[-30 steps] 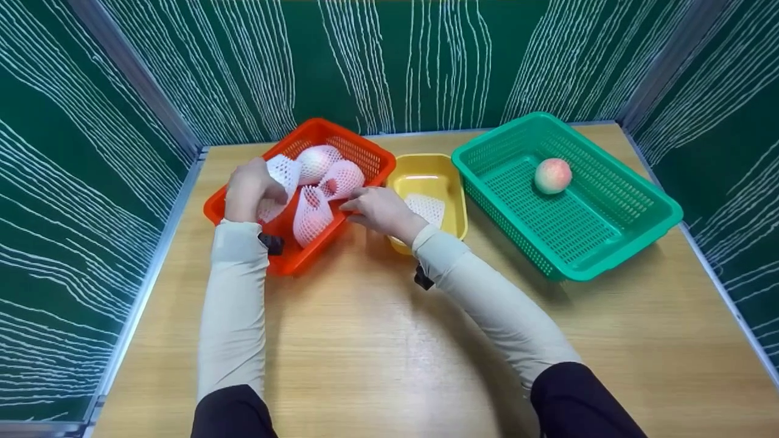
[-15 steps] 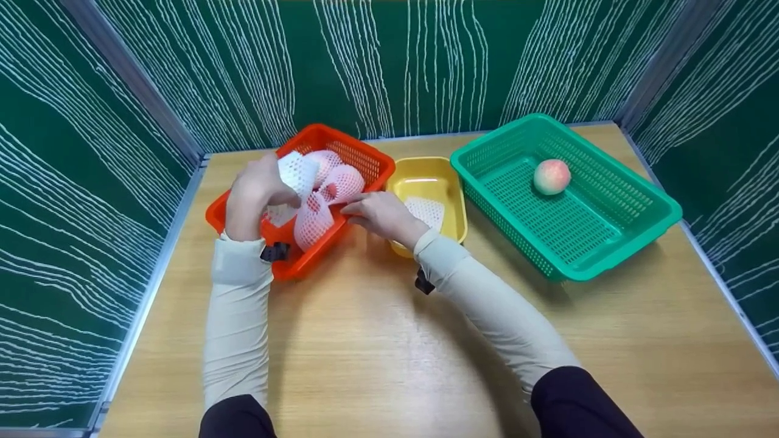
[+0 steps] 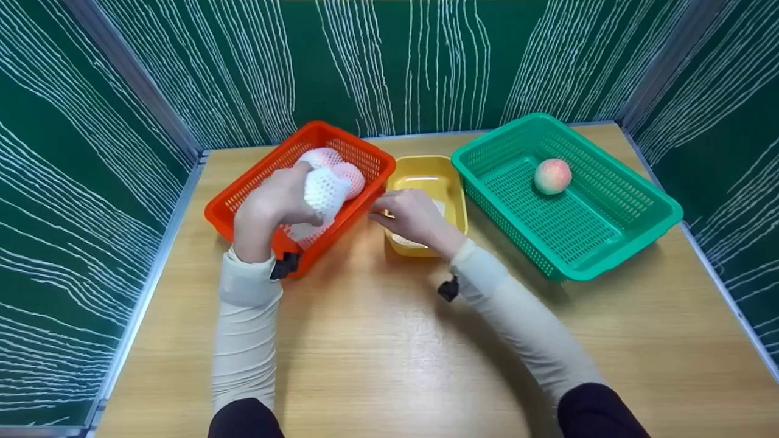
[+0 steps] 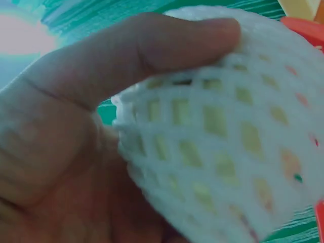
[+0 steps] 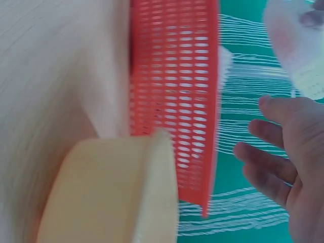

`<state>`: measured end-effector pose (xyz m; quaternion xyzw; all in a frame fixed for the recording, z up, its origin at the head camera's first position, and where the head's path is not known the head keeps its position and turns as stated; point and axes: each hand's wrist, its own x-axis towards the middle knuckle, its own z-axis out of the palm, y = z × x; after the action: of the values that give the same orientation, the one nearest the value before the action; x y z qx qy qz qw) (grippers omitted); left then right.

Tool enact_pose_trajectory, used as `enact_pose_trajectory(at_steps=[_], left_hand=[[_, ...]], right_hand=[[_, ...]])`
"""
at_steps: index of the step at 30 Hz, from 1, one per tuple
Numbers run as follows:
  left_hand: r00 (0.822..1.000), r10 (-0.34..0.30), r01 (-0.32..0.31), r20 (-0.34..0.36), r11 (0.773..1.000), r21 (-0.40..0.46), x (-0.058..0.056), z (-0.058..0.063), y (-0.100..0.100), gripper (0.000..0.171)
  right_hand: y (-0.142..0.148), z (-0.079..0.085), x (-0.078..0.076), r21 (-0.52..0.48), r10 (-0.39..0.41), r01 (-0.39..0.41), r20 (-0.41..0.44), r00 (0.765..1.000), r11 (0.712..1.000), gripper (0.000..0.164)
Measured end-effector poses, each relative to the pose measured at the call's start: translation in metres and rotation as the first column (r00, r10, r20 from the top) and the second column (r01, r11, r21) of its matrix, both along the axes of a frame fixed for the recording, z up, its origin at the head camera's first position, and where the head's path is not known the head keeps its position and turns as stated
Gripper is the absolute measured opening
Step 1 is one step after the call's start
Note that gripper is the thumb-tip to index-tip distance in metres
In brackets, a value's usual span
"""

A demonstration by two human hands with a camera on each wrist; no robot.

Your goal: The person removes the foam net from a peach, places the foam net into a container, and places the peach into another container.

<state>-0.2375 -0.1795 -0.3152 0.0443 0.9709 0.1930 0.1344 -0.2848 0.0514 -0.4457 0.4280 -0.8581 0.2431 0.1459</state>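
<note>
My left hand grips a peach in a white foam net above the red basket. In the left wrist view the thumb lies across the net, and the yellowish fruit shows through its mesh. My right hand hovers over the near left part of the yellow basin, holding nothing. Its fingers look spread and slightly bent in the right wrist view, apart from the netted peach. More peaches in pinkish foam nets lie in the red basket, partly hidden by my left hand.
A green basket stands on the right with one bare peach in it. Inside the yellow basin lies a white foam net, largely covered by my right hand. Green patterned panels enclose the wooden table.
My left hand has lifted the netted peach and carried it right, across the red basket. My right hand has drawn back from the red basket's rim, to the right and nearer.
</note>
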Motion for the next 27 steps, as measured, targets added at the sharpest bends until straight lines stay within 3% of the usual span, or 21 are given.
enact_pose_trajectory(at_steps=[4,9,15,27], left_hand=[[0.994,-0.079,0.082,-0.071,0.996,0.041,0.006,-0.004,0.009,0.088],[0.974,-0.178,0.191,-0.139,0.978,0.086,0.013,-0.012,0.024,0.082],[0.949,-0.265,0.288,-0.169,0.948,0.132,0.023,-0.027,0.047,0.077],[0.876,-0.415,0.42,-0.246,0.907,-0.032,0.041,-0.059,0.086,0.09]], right_hand=[[0.022,0.007,0.016,-0.01,-0.021,0.02,-0.023,1.0,1.0,0.013],[0.054,0.013,0.035,-0.006,-0.061,0.06,-0.018,0.998,0.998,0.012],[0.095,0.013,0.055,-0.066,-0.114,0.115,0.02,0.993,0.991,0.011],[0.126,-0.002,0.078,-0.154,-0.103,0.087,-0.099,0.99,0.984,0.005]])
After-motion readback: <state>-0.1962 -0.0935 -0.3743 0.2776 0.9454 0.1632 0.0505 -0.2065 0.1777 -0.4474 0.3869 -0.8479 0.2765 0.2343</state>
